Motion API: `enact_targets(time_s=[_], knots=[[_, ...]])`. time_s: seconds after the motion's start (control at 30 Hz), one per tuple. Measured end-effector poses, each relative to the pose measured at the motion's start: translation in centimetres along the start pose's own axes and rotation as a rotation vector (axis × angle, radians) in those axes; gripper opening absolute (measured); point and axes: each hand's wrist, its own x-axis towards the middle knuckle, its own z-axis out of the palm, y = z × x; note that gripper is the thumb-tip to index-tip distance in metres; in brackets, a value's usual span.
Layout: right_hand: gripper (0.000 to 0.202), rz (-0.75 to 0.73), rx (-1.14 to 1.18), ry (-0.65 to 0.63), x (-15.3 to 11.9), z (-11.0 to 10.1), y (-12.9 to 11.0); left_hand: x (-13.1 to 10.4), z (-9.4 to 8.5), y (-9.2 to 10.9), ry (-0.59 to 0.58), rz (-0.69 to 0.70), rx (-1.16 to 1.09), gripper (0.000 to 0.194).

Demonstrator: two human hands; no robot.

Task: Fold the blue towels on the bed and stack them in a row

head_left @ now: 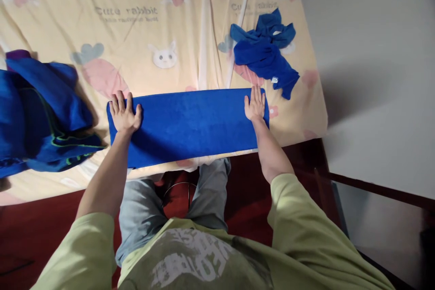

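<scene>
The blue cloth (pixel 193 127) is lying flat across the centre of the frame. The left hand (pixel 125 115) is pressing its left end, fingers spread; the right hand (pixel 255 103) is pressing its right end, fingers slightly apart. Neither is gripping. The fabric is appearing light, limp and non-fragile, probably sliding little on the sheet (pixel 136 59). Suitable holding points are lying at the end corners, both layers pinched together if doubled.

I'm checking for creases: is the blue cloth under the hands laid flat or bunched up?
Laid flat: the blue cloth looks smooth, with the left hand and right hand near opposite ends. Whether it is doubled, I cannot tell.
</scene>
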Motion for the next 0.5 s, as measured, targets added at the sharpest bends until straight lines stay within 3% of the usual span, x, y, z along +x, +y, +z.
enact_targets(time_s=[0.17, 0.27, 0.4, 0.5], knots=[[0.066, 0.005, -0.041, -0.016, 0.1, -0.8, -0.4, 0.0, -0.5, 0.4, -0.011, -0.002, -0.054, 0.070], [0.068, -0.041, -0.076, -0.029, 0.0, -2.3, -2.9, -0.2, -1.6, 2.9, 0.021, 0.011, -0.059, 0.070], [0.067, -0.193, 0.012, -0.008, -3.1, -4.3, -10.9, -2.5, -1.6, 9.9, 0.088, 0.113, -0.116, 0.069], [0.064, -0.309, 0.128, -0.050, -8.2, -3.8, -17.6, -6.4, 0.6, 15.2, 0.036, 0.239, -0.123, 0.067]])
